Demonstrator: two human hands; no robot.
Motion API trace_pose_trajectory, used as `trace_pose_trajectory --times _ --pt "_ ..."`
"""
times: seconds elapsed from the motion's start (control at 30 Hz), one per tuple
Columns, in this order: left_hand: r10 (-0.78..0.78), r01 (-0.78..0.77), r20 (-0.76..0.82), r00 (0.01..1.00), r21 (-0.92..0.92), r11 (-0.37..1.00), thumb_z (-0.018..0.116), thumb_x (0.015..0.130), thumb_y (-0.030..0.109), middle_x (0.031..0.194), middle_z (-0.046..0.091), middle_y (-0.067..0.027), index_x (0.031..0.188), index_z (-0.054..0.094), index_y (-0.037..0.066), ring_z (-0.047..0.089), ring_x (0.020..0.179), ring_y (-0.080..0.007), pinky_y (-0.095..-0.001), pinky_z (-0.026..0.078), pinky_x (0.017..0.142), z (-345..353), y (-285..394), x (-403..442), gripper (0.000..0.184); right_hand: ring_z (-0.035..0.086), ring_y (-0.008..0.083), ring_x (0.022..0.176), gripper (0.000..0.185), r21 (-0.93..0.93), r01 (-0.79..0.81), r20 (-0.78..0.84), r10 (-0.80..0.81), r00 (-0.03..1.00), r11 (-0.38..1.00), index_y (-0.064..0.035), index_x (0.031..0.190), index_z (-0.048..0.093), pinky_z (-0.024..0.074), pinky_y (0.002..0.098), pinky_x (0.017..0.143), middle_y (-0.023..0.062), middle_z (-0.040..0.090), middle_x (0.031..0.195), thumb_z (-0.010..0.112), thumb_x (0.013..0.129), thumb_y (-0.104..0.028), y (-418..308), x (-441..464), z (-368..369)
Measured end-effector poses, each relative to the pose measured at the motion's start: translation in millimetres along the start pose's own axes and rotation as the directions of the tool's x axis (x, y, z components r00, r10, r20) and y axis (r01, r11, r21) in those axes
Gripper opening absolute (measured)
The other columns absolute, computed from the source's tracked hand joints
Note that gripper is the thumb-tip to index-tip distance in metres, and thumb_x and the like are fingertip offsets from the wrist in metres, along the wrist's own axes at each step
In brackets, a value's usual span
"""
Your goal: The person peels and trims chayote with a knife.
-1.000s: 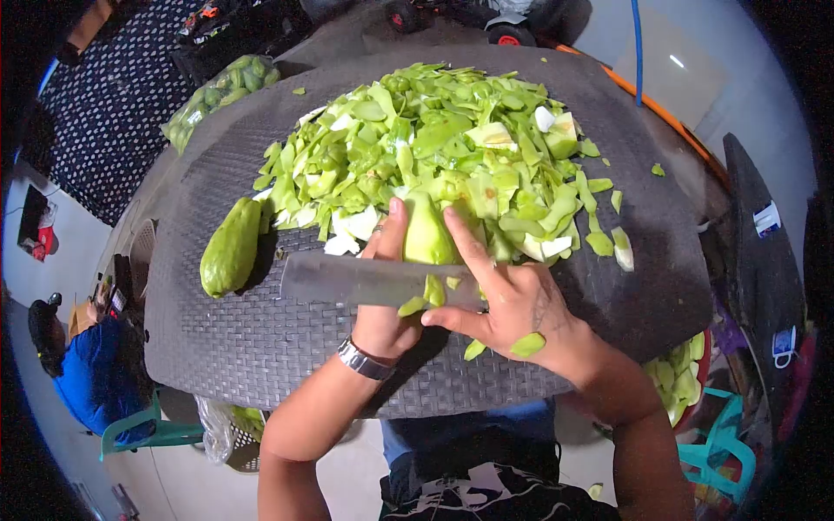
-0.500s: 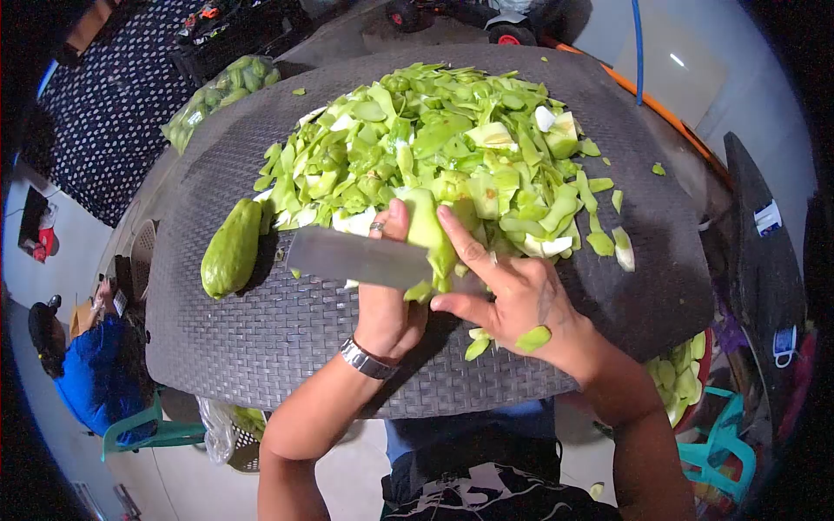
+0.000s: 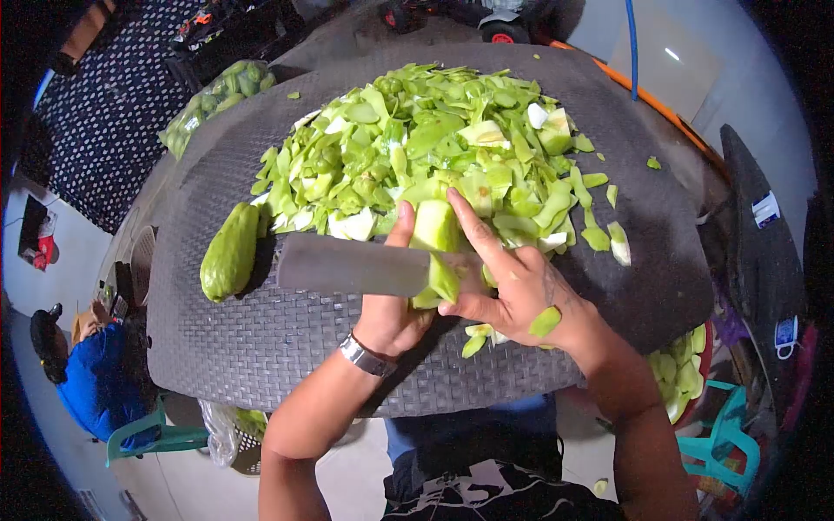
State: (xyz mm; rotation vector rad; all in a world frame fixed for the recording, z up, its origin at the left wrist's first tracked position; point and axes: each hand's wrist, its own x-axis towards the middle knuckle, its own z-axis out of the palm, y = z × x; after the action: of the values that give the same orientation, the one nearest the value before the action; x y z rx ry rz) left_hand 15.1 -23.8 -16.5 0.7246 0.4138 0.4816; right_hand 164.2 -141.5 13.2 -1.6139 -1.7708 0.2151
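My left hand (image 3: 389,317), with a metal watch on its wrist, is closed around a partly peeled chayote (image 3: 433,224). A wide-bladed knife (image 3: 352,267) is in my right hand (image 3: 532,297); the fingers mostly hide its handle. The blade crosses in front of the chayote and points left, with a green slice of peel (image 3: 443,278) against it. My right index finger stretches along the chayote's side, and a scrap of peel (image 3: 546,321) sticks to the back of that hand. To the left lies a whole unpeeled chayote (image 3: 228,253).
A big heap of green peelings (image 3: 426,122) covers the middle of the dark woven table (image 3: 287,347). Beyond it is a clear bag of chayotes (image 3: 217,100). A red-rimmed container of pale green pieces (image 3: 682,373) stands below right. A person in blue (image 3: 104,378) sits at left.
The knife and both hands have shifted slightly. The chayote has turned in my left hand, showing a paler peeled side, and the slice at the blade stands out more.
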Motion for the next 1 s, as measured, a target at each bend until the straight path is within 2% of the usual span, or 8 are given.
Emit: trace_pose_trajectory --times 0.27,0.3,0.37,0.47,0.6,0.73,0.8,1.0 --pt "-0.029 0.026 0.043 0.999 0.077 0.997 0.044 0.106 0.06 0.106 0.069 -0.0084 0.137 0.053 0.012 0.069 0.079 -0.0177 -0.0314 0.056 0.055 0 2 -6 0.058 0.072 0.0374 0.108 0.06 0.26 -0.027 -0.121 0.061 0.991 0.965 -0.0095 0.152 0.051 0.0556 0.0425 0.093 0.0213 0.073 0.114 0.067 0.101 -0.037 9 5 0" --pt "-0.045 0.045 0.062 0.997 0.014 0.999 0.039 0.107 0.061 0.098 0.07 -0.0092 0.131 0.058 0.009 0.069 0.072 -0.0212 -0.0344 0.056 0.049 5 6 -3 0.061 0.066 0.0257 0.08 0.048 0.508 -0.311 0.11 0.297 0.948 0.804 -0.0087 0.133 0.06 0.0531 0.0356 0.073 0.0135 0.068 0.092 0.06 0.104 -0.047 6 7 -7" --pt "-0.114 0.126 0.096 0.989 -0.125 0.984 0.043 0.104 0.065 0.096 0.069 -0.011 0.131 0.058 0.008 0.07 0.077 -0.0236 -0.0345 0.056 0.049 7 6 -1 0.065 0.05 0.0117 0.044 0.062 0.747 -0.597 0.5 0.343 0.795 0.293 -0.0081 0.111 0.066 0.0433 0.027 0.045 0.0039 0.059 0.064 0.044 0.104 -0.065 17 -2 -15" --pt "-0.064 0.078 0.067 0.996 -0.228 0.97 0.048 0.103 0.063 0.096 0.07 -0.0124 0.128 0.06 0.006 0.07 0.083 -0.0255 -0.0341 0.058 0.057 10 6 -4 0.063 0.039 0.0099 0.031 0.101 0.842 -0.538 0.507 0.387 0.77 -0.033 -0.0004 0.153 0.037 0.0344 0.0247 0.033 0.0057 0.057 0.058 0.03 0.096 -0.084 15 4 -22" --pt "0.052 -0.072 -0.122 0.991 -0.161 0.984 0.057 0.102 0.049 0.095 0.071 -0.0107 0.12 0.062 0.005 0.069 0.079 -0.0234 -0.0375 0.059 0.073 1 6 2 0.048 0.045 0.0103 0.036 0.093 0.705 -0.604 0.41 0.481 0.775 0.372 0.0011 0.156 0.037 0.0366 0.0257 0.037 0.0054 0.059 0.06 0.037 0.102 -0.075 7 4 -23" --pt "0.046 -0.051 -0.035 0.998 -0.157 0.986 0.058 0.101 0.05 0.113 0.072 -0.0138 0.128 0.061 0.004 0.071 0.101 -0.0291 -0.0454 0.058 0.093 -11 7 -2 0.054 0.072 0.0358 0.11 0.085 0.071 -0.051 -0.095 0.058 0.994 0.996 0.001 0.157 0.039 0.0556 0.044 0.096 0.0267 0.071 0.116 0.078 0.093 -0.039 -5 -3 9" --pt "0.091 -0.073 0.111 0.99 -0.16 0.984 0.052 0.106 0.048 0.134 0.065 -0.0137 0.149 0.047 0.009 0.065 0.124 -0.0266 -0.0458 0.05 0.112 -17 5 -5 0.058 0.06 0.046 0.128 0.098 -0.136 0.047 -0.044 -0.054 0.998 0.99 -0.0009 0.158 0.039 0.0476 0.0489 0.108 0.0325 0.062 0.133 0.082 0.085 -0.05 -14 -4 13" --pt "0.13 -0.133 -0.042 0.991 -0.059 0.989 0.046 0.109 0.051 0.124 0.069 -0.0109 0.135 0.058 0.008 0.071 0.106 -0.0231 -0.0405 0.058 0.094 2 3 -6 0.052 0.065 0.0457 0.115 0.094 -0.144 -0.053 0.055 0.061 0.997 0.988 -0.0037 0.159 0.037 0.051 0.0505 0.101 0.0312 0.066 0.118 0.074 0.09 -0.055 -15 -8 25"
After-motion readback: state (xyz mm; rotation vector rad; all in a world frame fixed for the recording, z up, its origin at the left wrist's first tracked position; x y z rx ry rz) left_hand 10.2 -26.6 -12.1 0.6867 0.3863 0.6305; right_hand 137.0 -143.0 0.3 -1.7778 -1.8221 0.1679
